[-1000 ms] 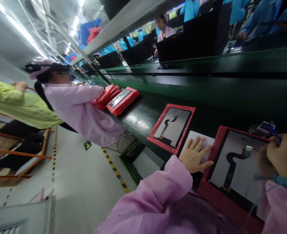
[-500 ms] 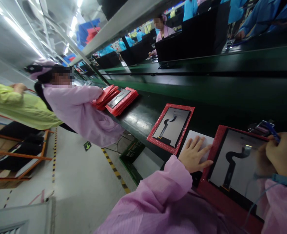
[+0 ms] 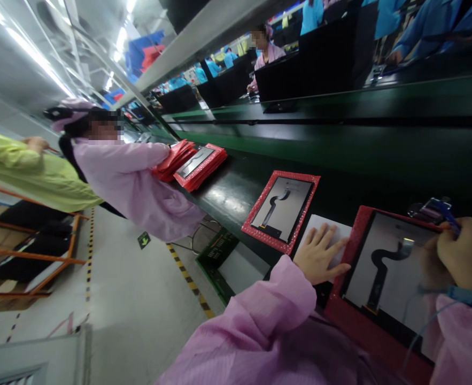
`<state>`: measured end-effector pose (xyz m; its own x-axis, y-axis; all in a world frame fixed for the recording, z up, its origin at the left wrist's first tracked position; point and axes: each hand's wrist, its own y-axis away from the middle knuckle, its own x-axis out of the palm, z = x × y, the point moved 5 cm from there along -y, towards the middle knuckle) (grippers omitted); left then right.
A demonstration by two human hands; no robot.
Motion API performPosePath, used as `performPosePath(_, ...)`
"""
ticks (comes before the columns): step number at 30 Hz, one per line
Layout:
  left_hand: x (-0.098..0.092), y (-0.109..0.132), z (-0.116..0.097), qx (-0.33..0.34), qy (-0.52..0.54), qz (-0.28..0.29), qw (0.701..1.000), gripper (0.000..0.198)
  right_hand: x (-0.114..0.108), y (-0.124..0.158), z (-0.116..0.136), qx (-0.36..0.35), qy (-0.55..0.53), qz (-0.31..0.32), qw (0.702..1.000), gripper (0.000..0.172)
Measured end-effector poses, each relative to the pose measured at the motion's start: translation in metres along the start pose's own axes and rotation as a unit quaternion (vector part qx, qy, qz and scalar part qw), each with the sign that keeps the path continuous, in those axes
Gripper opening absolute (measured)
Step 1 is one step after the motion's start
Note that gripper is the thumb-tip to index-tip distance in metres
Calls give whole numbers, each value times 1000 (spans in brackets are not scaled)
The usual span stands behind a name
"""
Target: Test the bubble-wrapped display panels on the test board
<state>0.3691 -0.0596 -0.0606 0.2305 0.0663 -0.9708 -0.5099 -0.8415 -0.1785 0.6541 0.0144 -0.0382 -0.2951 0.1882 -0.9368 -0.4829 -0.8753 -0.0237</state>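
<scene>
My left hand [image 3: 321, 254] lies flat with fingers spread on a white sheet [image 3: 319, 222], its thumb reaching the edge of a red bubble-wrap sheet [image 3: 358, 227]. On that wrap rests a display panel [image 3: 400, 267] with a dark flex cable [image 3: 380, 267] curving across its grey face. My right hand [image 3: 466, 251] is closed at the panel's far right edge, around a blue pen-like tool [image 3: 449, 215]; its tip is unclear. Just beyond sits a small shiny metal item [image 3: 426, 209]. A blue wrist strap [image 3: 468, 297] circles my right wrist.
Another display panel [image 3: 281, 206] on red bubble wrap lies left of the white sheet. Farther along the green bench [image 3: 236, 187] is a stack of red-wrapped panels [image 3: 201, 166], near a co-worker in pink [image 3: 135, 182]. A green crate [image 3: 215, 272] stands below the bench edge.
My hands and the panels keep their places. The co-worker in pink at the left has shifted slightly to the right.
</scene>
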Motion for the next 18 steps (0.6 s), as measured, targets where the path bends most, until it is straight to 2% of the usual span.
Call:
performPosePath(5, 2, 1, 1, 3, 10, -6, 1000, 69, 0, 2, 0, -24, 23, -21, 999, 27)
performPosePath(10, 2, 0, 1, 1, 3, -5, 1000, 69, -4, 6, 3, -57, 16, -49, 997, 24)
performPosePath(18, 4, 0, 3, 0, 21, 0, 1000, 69, -4, 5, 2, -45, -12, -46, 998, 19)
